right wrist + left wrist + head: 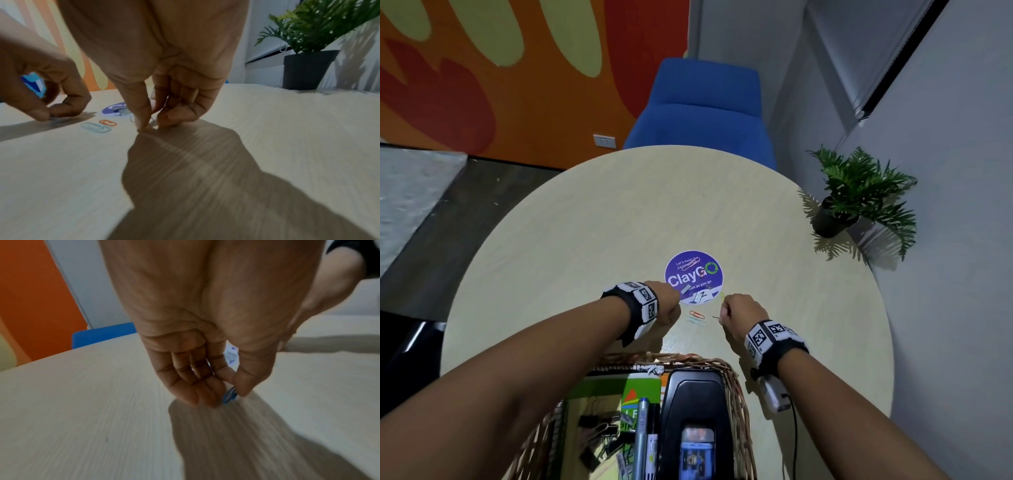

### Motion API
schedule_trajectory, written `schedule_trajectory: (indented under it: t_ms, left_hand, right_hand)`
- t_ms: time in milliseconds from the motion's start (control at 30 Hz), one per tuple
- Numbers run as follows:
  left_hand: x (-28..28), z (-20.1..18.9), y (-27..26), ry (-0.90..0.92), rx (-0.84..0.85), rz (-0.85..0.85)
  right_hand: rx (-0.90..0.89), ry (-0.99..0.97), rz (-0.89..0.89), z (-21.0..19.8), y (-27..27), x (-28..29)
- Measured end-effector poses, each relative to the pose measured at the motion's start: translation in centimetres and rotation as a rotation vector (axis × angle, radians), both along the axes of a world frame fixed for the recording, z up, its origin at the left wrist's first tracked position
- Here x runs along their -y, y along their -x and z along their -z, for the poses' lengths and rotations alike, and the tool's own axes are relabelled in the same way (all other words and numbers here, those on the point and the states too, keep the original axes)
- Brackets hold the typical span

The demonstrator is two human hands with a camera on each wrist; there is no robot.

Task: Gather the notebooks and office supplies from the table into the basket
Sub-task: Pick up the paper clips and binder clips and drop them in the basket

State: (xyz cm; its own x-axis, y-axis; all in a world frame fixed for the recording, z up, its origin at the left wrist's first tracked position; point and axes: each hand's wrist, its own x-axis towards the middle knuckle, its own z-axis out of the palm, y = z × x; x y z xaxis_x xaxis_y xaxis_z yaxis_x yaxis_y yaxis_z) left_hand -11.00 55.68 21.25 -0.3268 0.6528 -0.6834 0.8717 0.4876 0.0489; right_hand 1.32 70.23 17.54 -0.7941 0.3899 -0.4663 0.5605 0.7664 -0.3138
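Fingers (207, 395) of the left hand (666, 305) curl down and pinch a blue clip (230, 396) against the thumb, at the table (585, 222). Right hand (739, 313) fingers (144, 113) are bunched too, tips on the wood, nipping something thin; what it is I cannot tell. Nearest me, the basket (736, 387) holds notebooks, markers and binder clips. Just beyond the basket, between the hands, lie an orange clip (697, 314) and a pale clip (95, 127). Farther off is the round sticker (693, 274), then a plant (859, 195).
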Motion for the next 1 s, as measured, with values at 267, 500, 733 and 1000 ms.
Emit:
schedule_trajectory:
  t_ms: [267,500,733,1000]
  left_hand:
    - [5.6,-6.7,0.9,-0.532,0.204,-0.384]
    - [15.9,-7.3,-5.1,-0.578,0.334,-0.403]
    - [20.1,-4.7,-8.4,-0.531,0.291,-0.406]
    - [21.2,-5.7,-6.4,-0.598,0.083,-0.465]
  right_hand:
    - [-0.233,0.25,0.151,-4.8,-1.4,-0.2]
    - [-0.298,0.322,-0.116,-11.1,-3.8,5.7]
    - [-0.216,0.342,-0.328,-12.1,-6.6,13.8]
    - [-0.189,0.292,-0.596,-10.7,-8.2,17.7]
